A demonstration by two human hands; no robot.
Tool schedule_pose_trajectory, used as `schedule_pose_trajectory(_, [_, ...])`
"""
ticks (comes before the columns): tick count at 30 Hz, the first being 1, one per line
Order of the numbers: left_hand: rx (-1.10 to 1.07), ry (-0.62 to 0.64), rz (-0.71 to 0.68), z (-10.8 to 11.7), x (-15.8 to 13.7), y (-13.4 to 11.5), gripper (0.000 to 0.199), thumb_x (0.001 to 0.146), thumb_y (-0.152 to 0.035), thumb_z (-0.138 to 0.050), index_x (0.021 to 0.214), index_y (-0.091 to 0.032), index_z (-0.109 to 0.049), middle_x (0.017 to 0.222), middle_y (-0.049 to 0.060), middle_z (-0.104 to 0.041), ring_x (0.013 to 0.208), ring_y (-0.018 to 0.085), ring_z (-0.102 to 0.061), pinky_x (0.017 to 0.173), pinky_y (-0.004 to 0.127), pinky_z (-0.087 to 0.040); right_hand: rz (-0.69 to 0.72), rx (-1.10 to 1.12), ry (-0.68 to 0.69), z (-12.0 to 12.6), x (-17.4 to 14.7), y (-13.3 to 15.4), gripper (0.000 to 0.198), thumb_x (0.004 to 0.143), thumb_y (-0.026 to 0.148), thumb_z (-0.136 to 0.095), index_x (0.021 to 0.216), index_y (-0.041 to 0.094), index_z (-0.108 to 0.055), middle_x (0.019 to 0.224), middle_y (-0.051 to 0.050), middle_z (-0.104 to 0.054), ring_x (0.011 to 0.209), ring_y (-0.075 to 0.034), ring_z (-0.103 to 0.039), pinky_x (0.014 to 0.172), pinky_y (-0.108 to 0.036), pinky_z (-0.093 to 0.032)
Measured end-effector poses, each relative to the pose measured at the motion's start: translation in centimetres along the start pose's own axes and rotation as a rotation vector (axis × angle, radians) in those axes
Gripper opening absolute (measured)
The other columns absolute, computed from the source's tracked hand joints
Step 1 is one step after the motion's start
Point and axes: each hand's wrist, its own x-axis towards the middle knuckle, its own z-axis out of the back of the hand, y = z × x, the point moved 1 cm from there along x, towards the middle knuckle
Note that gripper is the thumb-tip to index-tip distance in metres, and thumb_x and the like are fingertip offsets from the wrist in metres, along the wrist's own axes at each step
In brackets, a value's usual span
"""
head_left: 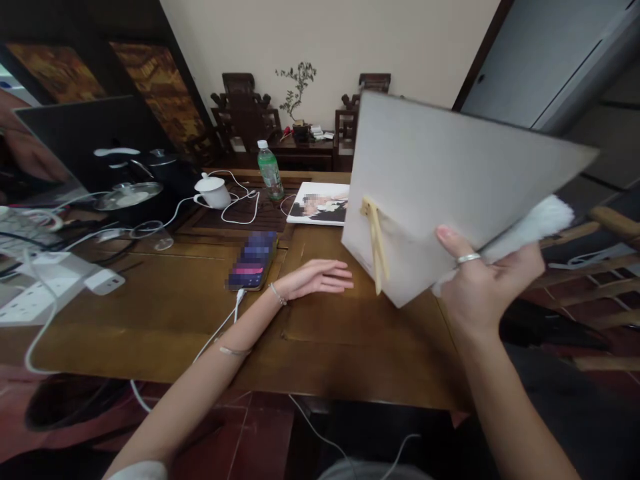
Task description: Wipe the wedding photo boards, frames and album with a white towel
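Note:
My right hand [480,287] grips the lower right edge of a flat, pale grey-white board [425,160], with the thumb on the near face and the other fingers behind. The board is tilted and raised above the table. A small light wooden prop leg [376,243] sticks out from its lower left part. Beside my right hand's fingers, along the board's edge, is a fluffy white bundle [537,227], perhaps a cloth; how it is held is partly hidden. My left hand [320,277] is open at the table, fingers stretched toward the board, with nothing in it.
On the wooden table [150,333] a phone [254,260] lies on a charging cable. A printed picture panel [317,203], a plastic bottle [270,170], a lidded white cup [213,191], a clear plastic cup [156,235], a pot [133,200] and a power strip [45,287] stand around it.

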Motion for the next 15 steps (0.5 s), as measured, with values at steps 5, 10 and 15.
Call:
schedule_pose_trajectory(5, [-0.026, 0.134, 0.057, -0.7, -0.2, 0.7, 0.031, 0.091, -0.031, -0.069, 0.115, -0.012, -0.067, 0.128, 0.02, -0.066, 0.112, 0.03, -0.068, 0.095, 0.042, -0.055, -0.241, 0.294, -0.269, -1.3, -1.4, 0.4, 0.043, 0.064, 0.014, -0.078, 0.104, 0.021, -0.064, 0.106, 0.0, -0.069, 0.108, -0.024, -0.065, 0.105, -0.052, -0.047])
schedule_pose_trajectory(10, [-0.141, -0.156, -0.164, -0.8, 0.9, 0.8, 0.021, 0.095, -0.02, -0.062, 0.113, -0.01, -0.066, 0.117, 0.017, -0.072, 0.111, 0.026, -0.068, 0.101, 0.042, -0.052, -0.46, 0.377, -0.299, 0.3, -1.8, -0.5, 0.053, 0.055, 0.01, -0.08, 0.105, 0.021, -0.065, 0.114, -0.002, -0.071, 0.113, -0.023, -0.064, 0.107, -0.047, -0.047])
schedule_pose_trajectory(15, [-0.21, -0.375, -0.252, -1.2, 1.0, -0.5, 0.024, 0.098, -0.02, -0.054, 0.115, -0.007, -0.065, 0.103, 0.015, -0.076, 0.103, 0.025, -0.072, 0.102, 0.039, -0.053, -0.541, 0.352, -0.295, 5.2, 0.0, -1.3, 0.033, 0.057, 0.018, -0.077, 0.09, 0.019, -0.071, 0.12, -0.007, -0.07, 0.121, -0.027, -0.06, 0.112, -0.047, -0.042])
